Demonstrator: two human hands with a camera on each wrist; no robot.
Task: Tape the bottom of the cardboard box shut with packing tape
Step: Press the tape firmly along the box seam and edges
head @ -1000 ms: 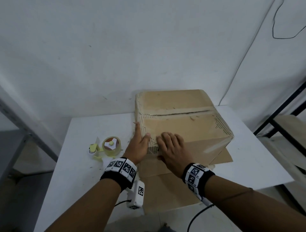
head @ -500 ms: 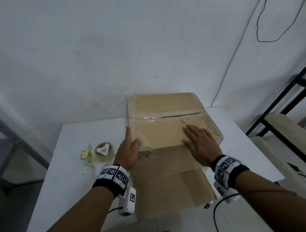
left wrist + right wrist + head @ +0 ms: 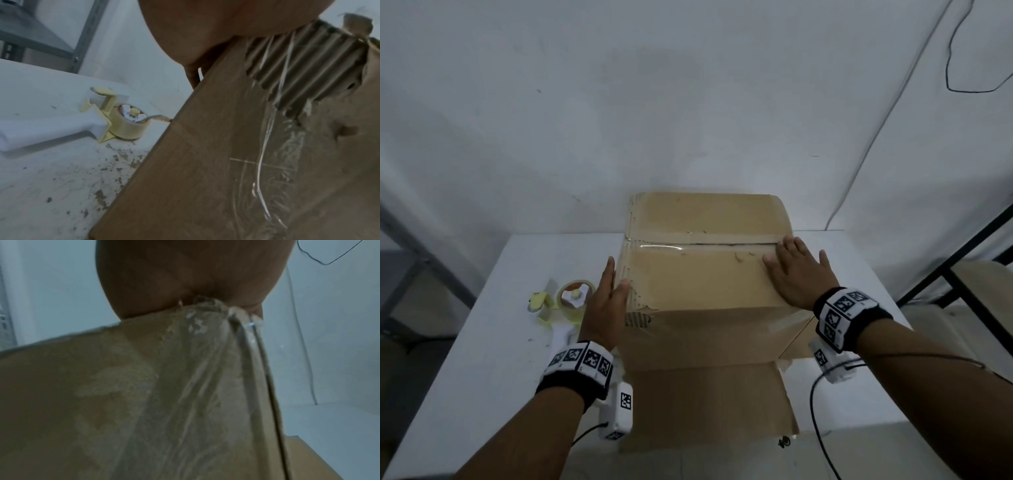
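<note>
A brown cardboard box (image 3: 698, 274) stands upside down on the white table (image 3: 493, 342), its bottom flaps closed with clear tape (image 3: 671, 245) along the centre seam. My left hand (image 3: 607, 301) lies flat against the box's left edge, thumb on top near torn corrugation (image 3: 304, 68). My right hand (image 3: 796, 270) presses flat with spread fingers on the top at the right end, next to the seam. The tape dispenser (image 3: 566, 301), yellow with a white handle, lies on the table left of the box (image 3: 205, 162); it also shows in the left wrist view as the dispenser (image 3: 115, 120). Wrinkled tape (image 3: 201, 386) runs down the box's side.
The box's open flaps (image 3: 705, 404) spread over the table's near edge. A white wall stands close behind. A black metal frame with a shelf (image 3: 969, 274) is at the right, a grey rack (image 3: 410, 240) at the left. A cable (image 3: 822, 428) hangs from my right wrist.
My right hand has slid rightward across the box top from the near left corner to the right end. The left hand stays on the left edge.
</note>
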